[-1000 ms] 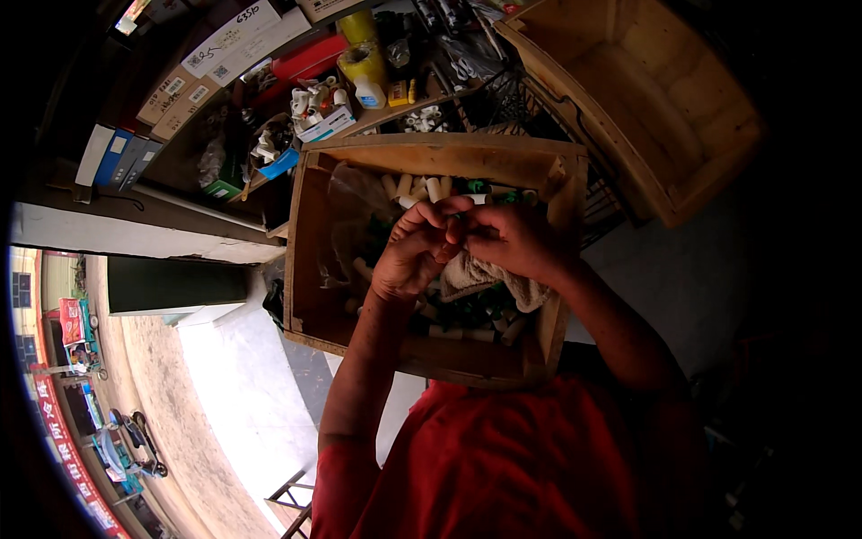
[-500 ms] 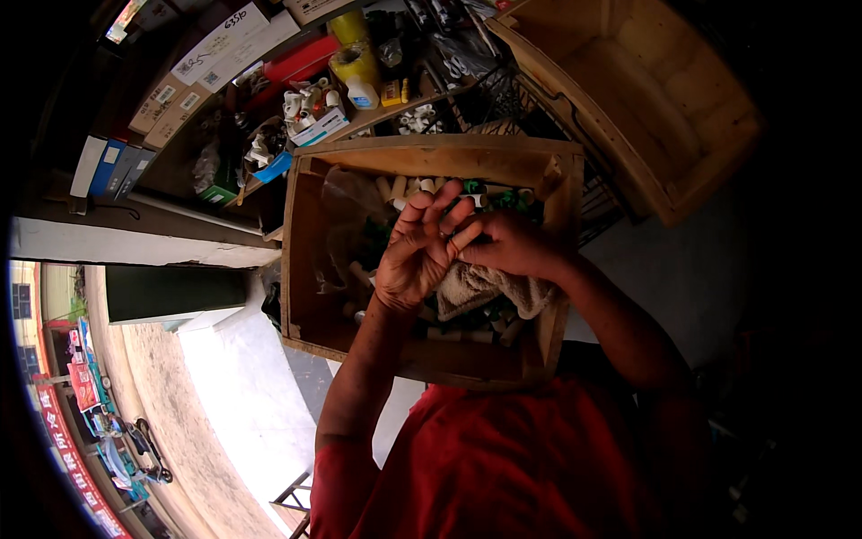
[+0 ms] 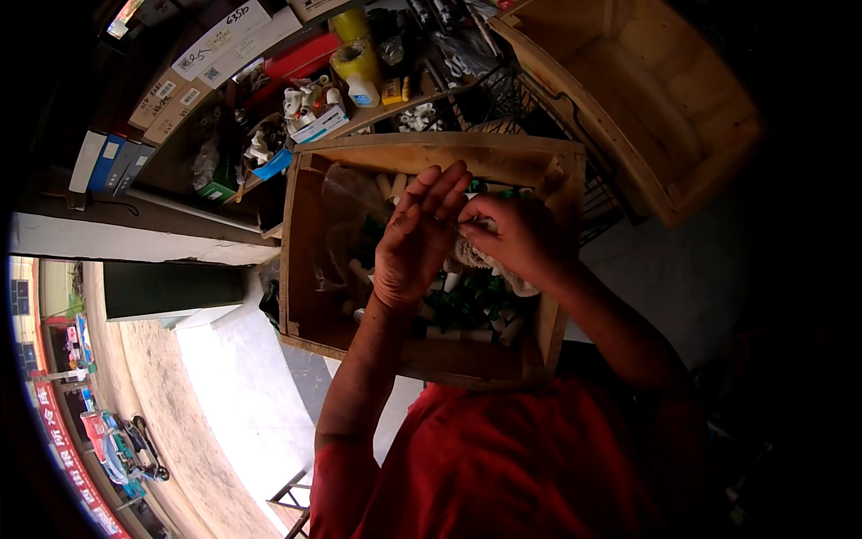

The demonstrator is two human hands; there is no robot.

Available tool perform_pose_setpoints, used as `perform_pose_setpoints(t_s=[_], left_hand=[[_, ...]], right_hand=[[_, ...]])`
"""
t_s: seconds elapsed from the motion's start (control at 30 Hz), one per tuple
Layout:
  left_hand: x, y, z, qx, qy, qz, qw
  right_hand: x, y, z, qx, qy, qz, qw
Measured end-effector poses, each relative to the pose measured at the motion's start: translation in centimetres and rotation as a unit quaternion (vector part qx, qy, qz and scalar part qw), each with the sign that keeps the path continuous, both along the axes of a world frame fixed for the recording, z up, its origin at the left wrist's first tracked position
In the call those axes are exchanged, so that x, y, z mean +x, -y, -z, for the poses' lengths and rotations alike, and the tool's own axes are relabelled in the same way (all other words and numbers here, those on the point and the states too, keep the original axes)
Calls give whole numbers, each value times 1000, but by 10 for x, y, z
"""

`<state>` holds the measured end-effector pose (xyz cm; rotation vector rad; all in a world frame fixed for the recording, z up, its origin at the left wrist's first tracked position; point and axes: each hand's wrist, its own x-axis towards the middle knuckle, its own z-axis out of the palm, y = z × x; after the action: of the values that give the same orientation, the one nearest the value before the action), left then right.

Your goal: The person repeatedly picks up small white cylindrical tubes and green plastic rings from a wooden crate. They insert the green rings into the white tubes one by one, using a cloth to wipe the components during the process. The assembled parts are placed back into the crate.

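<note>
Together, the left hand (image 3: 415,247) and right hand (image 3: 528,241) hang above a rectangular brown wooden box (image 3: 512,158), centre of the frame.
The left fingers are extended, released; the right curl, their grasp impossible to tell, with a beige fuzzy cloth (image 3: 467,256) just beneath, above cream tubes (image 3: 446,333), mid-frame.

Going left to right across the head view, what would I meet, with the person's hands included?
Red banner → dark green panel → clear plastic bag → left hand → right hand → wooden box at upper right.
</note>
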<state>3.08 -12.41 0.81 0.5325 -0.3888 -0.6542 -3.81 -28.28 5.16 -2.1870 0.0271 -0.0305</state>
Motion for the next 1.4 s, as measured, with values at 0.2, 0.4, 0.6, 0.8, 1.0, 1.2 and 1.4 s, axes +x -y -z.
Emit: perform_pose_setpoints(t_s=[0.2,0.4,0.6,0.8,1.0,1.2,1.4], left_hand=[[-8,8,3,14,3,13,1000],[-13,10,-4,41,-1,7,999],[-13,12,0,57,31,-12,998],[-3,5,8,49,-23,-55,997],[12,-24,5,347,12,-153,925],[15,-24,16,611,259,-105,740],[-14,-25,52,665,455,4,592]], right_hand=[[-3,-2,0,-101,14,3,995],[-3,-1,1,-88,-20,-11,996],[0,2,12,-63,-6,-45,997],[-1,-1,14,-51,-2,-13,999],[4,2,23,76,99,92,988],[6,9,16,170,126,126,969],[5,10,8,240,124,134,954]])
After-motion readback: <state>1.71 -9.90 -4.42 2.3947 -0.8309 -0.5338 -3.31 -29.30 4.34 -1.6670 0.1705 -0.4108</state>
